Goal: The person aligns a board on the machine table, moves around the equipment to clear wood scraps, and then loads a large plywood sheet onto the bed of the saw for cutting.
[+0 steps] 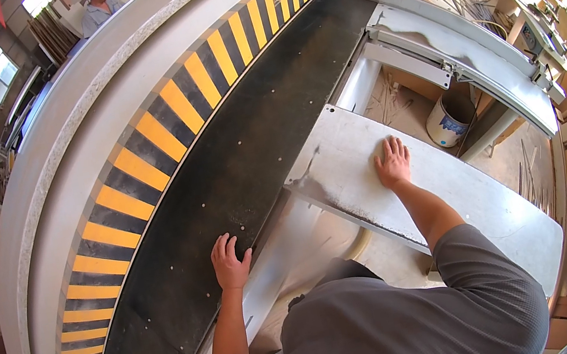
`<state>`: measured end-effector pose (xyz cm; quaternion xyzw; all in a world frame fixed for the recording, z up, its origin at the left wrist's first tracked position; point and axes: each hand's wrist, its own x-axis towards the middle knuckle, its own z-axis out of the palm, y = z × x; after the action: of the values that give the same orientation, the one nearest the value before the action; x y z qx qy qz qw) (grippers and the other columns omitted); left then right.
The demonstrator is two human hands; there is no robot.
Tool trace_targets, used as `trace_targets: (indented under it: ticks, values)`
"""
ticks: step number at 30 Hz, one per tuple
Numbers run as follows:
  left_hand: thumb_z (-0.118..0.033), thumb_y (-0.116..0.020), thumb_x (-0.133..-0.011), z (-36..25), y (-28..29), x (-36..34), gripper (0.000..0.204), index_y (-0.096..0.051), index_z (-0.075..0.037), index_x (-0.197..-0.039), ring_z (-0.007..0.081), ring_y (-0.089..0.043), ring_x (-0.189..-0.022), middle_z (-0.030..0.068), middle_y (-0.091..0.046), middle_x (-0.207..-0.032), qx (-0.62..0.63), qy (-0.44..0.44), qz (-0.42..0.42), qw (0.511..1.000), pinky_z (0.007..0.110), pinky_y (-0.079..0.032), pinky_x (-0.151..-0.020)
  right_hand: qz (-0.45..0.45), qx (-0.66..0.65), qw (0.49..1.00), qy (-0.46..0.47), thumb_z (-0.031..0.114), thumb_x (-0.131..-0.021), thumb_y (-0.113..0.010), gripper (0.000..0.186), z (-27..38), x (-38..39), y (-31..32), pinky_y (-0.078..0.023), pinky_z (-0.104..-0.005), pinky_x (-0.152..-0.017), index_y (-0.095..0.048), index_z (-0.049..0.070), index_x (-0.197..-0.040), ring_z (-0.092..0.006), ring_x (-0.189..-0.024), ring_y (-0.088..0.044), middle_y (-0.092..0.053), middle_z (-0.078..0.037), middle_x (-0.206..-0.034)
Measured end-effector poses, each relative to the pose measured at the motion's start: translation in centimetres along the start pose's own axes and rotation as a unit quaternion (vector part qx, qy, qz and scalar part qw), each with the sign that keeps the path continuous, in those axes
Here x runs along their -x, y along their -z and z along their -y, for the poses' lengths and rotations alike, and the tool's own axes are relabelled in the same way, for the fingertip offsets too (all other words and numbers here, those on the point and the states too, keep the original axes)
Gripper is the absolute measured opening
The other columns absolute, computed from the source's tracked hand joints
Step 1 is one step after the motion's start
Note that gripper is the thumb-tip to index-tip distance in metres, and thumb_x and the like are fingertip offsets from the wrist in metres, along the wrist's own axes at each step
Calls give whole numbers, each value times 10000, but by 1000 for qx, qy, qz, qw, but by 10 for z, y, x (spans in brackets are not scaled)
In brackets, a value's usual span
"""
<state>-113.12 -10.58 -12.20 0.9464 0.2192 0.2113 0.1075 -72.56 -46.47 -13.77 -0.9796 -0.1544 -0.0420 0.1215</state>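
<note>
The black bed [223, 180] runs beside a striped guard [155, 137], presumably coloured as a warning. Fingers loosely apart and empty, the left hand [230, 264] sits at the bed's near edge; the right hand [392, 163] lies flat on the metal bench [486, 209], perhaps for support.

Ahead of the left hand [231, 264], the black bed [273, 118] gives open passage until the striped guard [157, 137] bars the way. Beyond the panel [341, 159] under the right hand [393, 161], a bucket [450, 119] partly blocks the gap.
</note>
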Motion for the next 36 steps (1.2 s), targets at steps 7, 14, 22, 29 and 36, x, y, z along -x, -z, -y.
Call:
trace_targets:
  ticks: [7,14,22,29,36]
  values:
    - [-270,-810,-823,-1,1,-1,527,-636,-69,-1278,359,-505,-1358,125,-566,-1428,1,-2,-6,1000,500,-386,-1147,-3,0,1000,1,418,-994,-546,687,-1,-1,-1,-137,-486,-1291,-396,68,-1565,-316,-1578,-203,-327,-153,-1664]
    - [-306,-801,-840,1,0,0,530,-632,-84,-1290,343,-487,-1381,109,-554,-1445,1,3,2,1000,493,-375,-1162,-3,4,1000,0,422,-992,-548,688,0,0,-1,-140,-481,-1291,-402,63,-1560,-313,-1577,-208,-330,-152,-1663]
    - [-291,-802,-836,0,0,0,525,-634,-76,-1284,353,-499,-1366,121,-561,-1436,6,4,2,1000,492,-384,-1155,-4,5,1000,3,426,-993,-548,681,-1,0,-4,-141,-482,-1290,-410,65,-1554,-315,-1578,-207,-333,-154,-1661]
    - [-278,-801,-834,-1,2,0,523,-635,-72,-1285,354,-504,-1354,122,-562,-1437,15,9,4,1000,486,-387,-1154,-11,5,1000,4,431,-992,-548,681,-3,-1,-6,-140,-485,-1290,-413,69,-1553,-315,-1579,-207,-332,-155,-1663]
    - [-294,-812,-826,-1,1,0,534,-638,-74,-1281,350,-513,-1348,121,-567,-1428,9,6,2,1000,486,-397,-1147,-7,1,1000,0,425,-988,-551,692,-2,1,-4,-139,-485,-1291,-403,68,-1562,-313,-1580,-207,-330,-154,-1665]
